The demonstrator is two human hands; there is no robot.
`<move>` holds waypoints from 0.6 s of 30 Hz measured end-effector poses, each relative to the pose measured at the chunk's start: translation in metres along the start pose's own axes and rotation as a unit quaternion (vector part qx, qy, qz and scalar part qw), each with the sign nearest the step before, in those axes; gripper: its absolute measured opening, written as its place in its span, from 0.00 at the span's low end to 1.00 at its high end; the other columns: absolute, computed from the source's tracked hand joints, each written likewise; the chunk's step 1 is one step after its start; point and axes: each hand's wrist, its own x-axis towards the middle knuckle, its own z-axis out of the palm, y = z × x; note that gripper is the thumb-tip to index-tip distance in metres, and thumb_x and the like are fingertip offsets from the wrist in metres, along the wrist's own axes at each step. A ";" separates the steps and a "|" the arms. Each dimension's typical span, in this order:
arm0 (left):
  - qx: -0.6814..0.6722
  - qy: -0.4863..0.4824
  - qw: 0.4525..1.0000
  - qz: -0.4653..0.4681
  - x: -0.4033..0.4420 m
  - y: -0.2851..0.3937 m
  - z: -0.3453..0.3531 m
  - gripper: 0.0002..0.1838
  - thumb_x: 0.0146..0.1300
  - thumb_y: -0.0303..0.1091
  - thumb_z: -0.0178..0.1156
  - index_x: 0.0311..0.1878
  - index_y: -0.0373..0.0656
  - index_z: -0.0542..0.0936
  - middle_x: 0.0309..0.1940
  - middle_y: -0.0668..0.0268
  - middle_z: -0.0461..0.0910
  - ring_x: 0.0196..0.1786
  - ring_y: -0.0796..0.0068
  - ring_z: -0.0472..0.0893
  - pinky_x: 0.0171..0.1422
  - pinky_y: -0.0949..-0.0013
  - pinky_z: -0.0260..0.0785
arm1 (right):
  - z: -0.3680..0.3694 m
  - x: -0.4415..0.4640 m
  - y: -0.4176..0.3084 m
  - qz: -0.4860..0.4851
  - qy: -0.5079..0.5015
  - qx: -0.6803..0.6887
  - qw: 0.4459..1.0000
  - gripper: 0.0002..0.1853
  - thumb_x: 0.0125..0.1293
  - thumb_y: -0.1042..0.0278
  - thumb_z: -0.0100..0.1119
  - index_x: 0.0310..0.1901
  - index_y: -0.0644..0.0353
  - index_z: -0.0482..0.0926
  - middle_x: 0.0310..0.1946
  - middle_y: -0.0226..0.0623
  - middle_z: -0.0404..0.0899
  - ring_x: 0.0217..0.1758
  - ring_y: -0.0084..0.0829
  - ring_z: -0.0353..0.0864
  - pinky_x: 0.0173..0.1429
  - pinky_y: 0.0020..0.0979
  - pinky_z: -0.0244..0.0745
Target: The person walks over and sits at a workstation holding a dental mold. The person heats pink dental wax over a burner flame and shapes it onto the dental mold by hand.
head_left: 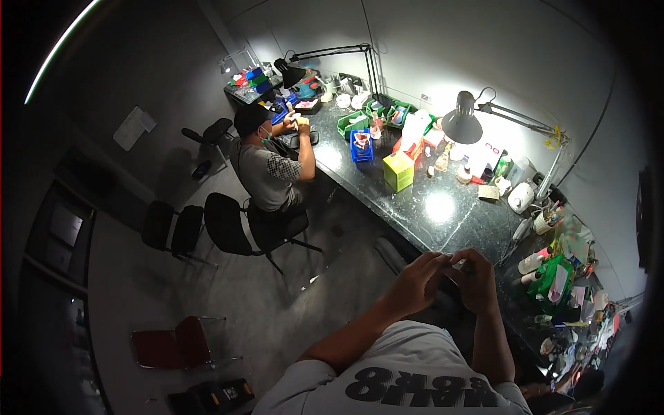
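My left hand (417,285) and my right hand (476,278) meet at the fingertips just off the near edge of the dark worktable (437,234). Both have their fingers curled and pinched together. Something small and pale may be between the fingertips, but it is too small to name. The bright spot of a black desk lamp (462,124) falls on the tabletop beyond my hands. A yellow-green box (399,171) stands farther along the table, beside a small blue bin (362,146).
A co-worker in a cap (270,166) sits at the table's far left, hands raised together. Black chairs (232,225) and a red chair (176,344) stand on the floor at left. Bottles (534,261), a green bag (553,282) and clutter crowd the right side.
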 end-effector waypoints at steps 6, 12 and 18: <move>-0.045 -0.010 0.999 -0.011 0.003 0.011 -0.005 0.18 0.60 0.17 0.59 0.54 0.35 0.76 0.46 0.53 0.80 0.47 0.57 0.84 0.49 0.64 0.76 | 0.000 0.001 0.003 -0.033 0.012 -0.016 0.999 0.10 0.50 0.76 0.67 0.35 0.60 0.79 0.33 0.32 0.78 0.26 0.21 0.71 0.34 0.26 0.68; -0.059 -0.005 0.998 -0.028 0.000 0.003 0.000 0.14 0.63 0.19 0.58 0.53 0.35 0.78 0.46 0.53 0.81 0.49 0.59 0.84 0.50 0.65 0.76 | 0.000 -0.001 -0.001 -0.050 0.026 -0.057 0.997 0.09 0.50 0.76 0.66 0.34 0.60 0.78 0.32 0.32 0.78 0.26 0.22 0.71 0.35 0.26 0.68; -0.057 -0.003 0.998 -0.026 -0.001 0.005 0.000 0.17 0.65 0.21 0.58 0.57 0.35 0.76 0.45 0.52 0.81 0.47 0.59 0.85 0.49 0.65 0.76 | -0.001 -0.003 0.002 -0.020 0.017 -0.045 0.999 0.09 0.50 0.78 0.67 0.34 0.59 0.78 0.31 0.31 0.77 0.26 0.21 0.71 0.34 0.26 0.67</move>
